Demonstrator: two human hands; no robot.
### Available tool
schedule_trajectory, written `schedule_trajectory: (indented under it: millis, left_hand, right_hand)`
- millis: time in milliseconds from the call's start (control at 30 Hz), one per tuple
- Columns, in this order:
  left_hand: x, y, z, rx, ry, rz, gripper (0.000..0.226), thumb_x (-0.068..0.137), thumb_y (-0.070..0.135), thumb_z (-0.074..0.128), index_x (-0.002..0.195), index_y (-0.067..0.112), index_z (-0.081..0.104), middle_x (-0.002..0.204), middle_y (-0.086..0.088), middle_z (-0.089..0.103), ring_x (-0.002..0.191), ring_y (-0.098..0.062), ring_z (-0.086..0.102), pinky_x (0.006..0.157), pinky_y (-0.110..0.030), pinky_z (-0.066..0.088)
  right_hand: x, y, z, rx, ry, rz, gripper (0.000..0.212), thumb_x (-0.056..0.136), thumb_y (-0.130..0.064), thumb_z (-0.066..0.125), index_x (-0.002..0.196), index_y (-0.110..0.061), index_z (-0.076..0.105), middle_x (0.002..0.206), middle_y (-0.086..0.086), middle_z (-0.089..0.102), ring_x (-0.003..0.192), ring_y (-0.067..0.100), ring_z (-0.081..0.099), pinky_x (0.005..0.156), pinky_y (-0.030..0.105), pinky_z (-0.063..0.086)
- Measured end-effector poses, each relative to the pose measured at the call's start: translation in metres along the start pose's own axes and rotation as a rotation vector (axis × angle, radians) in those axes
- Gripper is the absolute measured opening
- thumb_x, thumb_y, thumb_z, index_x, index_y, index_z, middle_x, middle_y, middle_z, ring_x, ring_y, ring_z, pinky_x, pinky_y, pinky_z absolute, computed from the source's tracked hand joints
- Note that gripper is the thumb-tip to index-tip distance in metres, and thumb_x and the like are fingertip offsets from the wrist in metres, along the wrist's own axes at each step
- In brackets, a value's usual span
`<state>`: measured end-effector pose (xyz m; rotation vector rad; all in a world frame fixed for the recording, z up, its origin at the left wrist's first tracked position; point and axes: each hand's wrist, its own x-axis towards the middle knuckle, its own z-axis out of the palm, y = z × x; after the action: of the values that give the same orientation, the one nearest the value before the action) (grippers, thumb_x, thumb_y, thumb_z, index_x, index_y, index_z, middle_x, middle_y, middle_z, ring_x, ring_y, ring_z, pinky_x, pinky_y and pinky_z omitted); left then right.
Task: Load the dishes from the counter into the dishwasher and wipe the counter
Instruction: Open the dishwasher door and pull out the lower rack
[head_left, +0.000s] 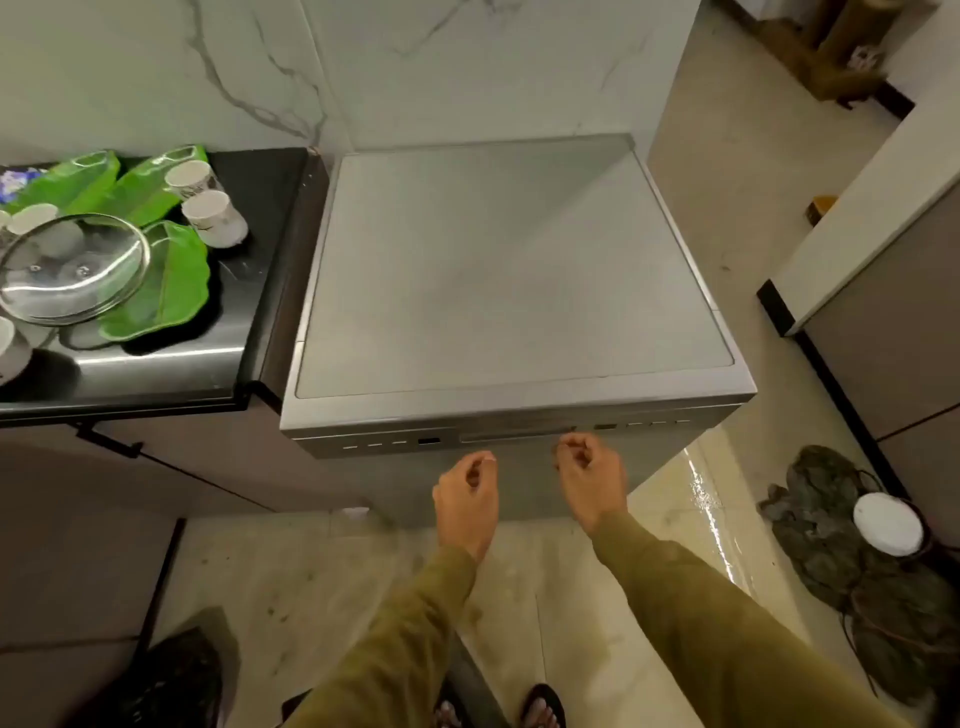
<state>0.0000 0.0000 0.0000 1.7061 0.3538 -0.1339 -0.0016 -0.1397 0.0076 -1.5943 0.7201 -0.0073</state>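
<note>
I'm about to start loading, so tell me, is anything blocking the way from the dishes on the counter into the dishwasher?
Yes: the grey stainless dishwasher is shut, its door closed under the control strip. Both the left hand and right hand hang empty before it. The green leaf-shaped plates and white cups sit on the black counter.

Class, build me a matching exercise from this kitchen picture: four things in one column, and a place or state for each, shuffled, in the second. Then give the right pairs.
Things
1. glass lid
2. dishwasher
3. round white lid
4. hands, left and right

Places or states
A. on the floor at the right, on a dark cloth
B. door shut, top bare
C. on the black counter, overlapping a green leaf-shaped plate
D. empty, loosely curled, in front of the control panel

Pairs: 1-C, 2-B, 3-A, 4-D
</note>
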Motion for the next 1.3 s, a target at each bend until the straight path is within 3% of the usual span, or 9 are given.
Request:
schedule_trajectory:
  millis: [133,400,633,833,1033,1167,1233,1267,1300]
  left_hand:
    - [0.035,-0.007,0.018,-0.495,0.025,-0.447,0.017,0.101,0.012,0.055,0.108,0.000,0.065,0.102,-0.014,0.070,0.091,-0.021,0.068,0.079,-0.026,0.058]
    - [0.063,-0.018,0.038,-1.088,-0.005,-0.580,0.021,0.104,0.002,0.040,0.091,0.007,0.056,0.097,-0.017,0.063,0.091,-0.027,0.063,0.084,-0.038,0.057]
    - [0.069,-0.034,0.042,-1.161,-0.032,-0.500,0.025,0.103,-0.001,0.040,0.088,0.010,0.057,0.100,-0.013,0.060,0.093,-0.024,0.062,0.088,-0.035,0.056]
    - [0.067,-0.028,0.051,-1.139,0.065,-0.450,0.019,0.101,-0.004,0.046,0.090,0.007,0.057,0.077,-0.008,0.064,0.079,-0.021,0.063,0.067,-0.029,0.060]
    - [-0.022,-0.076,0.023,-1.109,-0.010,-0.549,0.042,0.088,0.002,0.057,0.130,-0.001,0.056,0.127,-0.020,0.065,0.117,-0.029,0.064,0.093,-0.036,0.055]
    - [-0.087,-0.123,0.003,-1.095,0.115,-0.699,0.044,0.067,-0.007,0.070,0.110,0.000,0.062,0.094,-0.017,0.075,0.074,-0.019,0.076,0.065,-0.024,0.062]
    - [-0.109,-0.152,-0.003,-1.049,0.056,-0.788,0.034,0.070,-0.024,0.068,0.098,-0.006,0.059,0.082,-0.022,0.070,0.062,-0.003,0.072,0.069,-0.020,0.060]
    - [-0.112,-0.165,-0.015,-1.062,-0.050,-0.833,0.043,0.065,-0.025,0.074,0.104,-0.012,0.058,0.085,-0.029,0.069,0.073,0.007,0.070,0.032,-0.011,0.042]
    - [-0.125,-0.171,-0.024,-1.010,-0.021,-0.920,0.056,0.068,-0.019,0.078,0.118,-0.018,0.053,0.090,-0.036,0.068,0.082,0.014,0.067,0.105,-0.015,-0.034]
  right_hand:
    - [0.027,0.014,0.023,0.575,0.011,0.328,0.017,0.094,0.008,0.050,0.109,0.005,0.060,0.107,0.022,0.063,0.100,0.031,0.061,0.099,0.042,0.050]
    - [0.055,0.012,0.043,1.075,-0.034,0.390,0.025,0.090,0.010,0.037,0.079,-0.004,0.054,0.084,0.012,0.055,0.085,0.027,0.057,0.093,0.038,0.051]
    - [0.058,0.021,0.048,1.115,-0.087,0.343,0.025,0.089,0.009,0.036,0.078,-0.007,0.052,0.086,0.012,0.055,0.088,0.026,0.058,0.087,0.033,0.052]
    - [0.059,0.022,0.055,1.122,-0.062,0.318,0.026,0.085,0.005,0.034,0.070,-0.012,0.046,0.075,0.007,0.048,0.073,0.023,0.051,0.082,0.031,0.049]
    - [-0.007,0.074,0.039,1.013,0.017,0.246,0.022,0.059,0.008,0.036,0.053,-0.013,0.042,0.064,0.006,0.040,0.064,0.023,0.045,0.067,0.032,0.044]
    - [-0.079,0.127,0.006,1.039,0.070,0.324,0.023,0.063,0.011,0.037,0.069,-0.008,0.049,0.072,0.011,0.045,0.071,0.025,0.047,0.072,0.035,0.043]
    - [-0.098,0.151,-0.004,0.940,0.129,0.489,0.017,0.082,-0.019,0.061,0.066,-0.011,0.061,0.070,0.014,0.059,0.073,0.021,0.058,0.072,0.028,0.049]
    - [-0.105,0.156,-0.008,0.965,0.126,0.605,0.037,0.076,-0.045,0.073,0.061,-0.012,0.063,0.064,0.010,0.063,0.071,0.016,0.061,0.065,0.021,0.052]
    - [-0.110,0.166,-0.012,1.007,0.175,0.669,0.043,0.068,-0.048,0.080,0.060,-0.010,0.062,0.060,0.010,0.063,0.074,0.017,0.062,0.058,0.016,0.054]
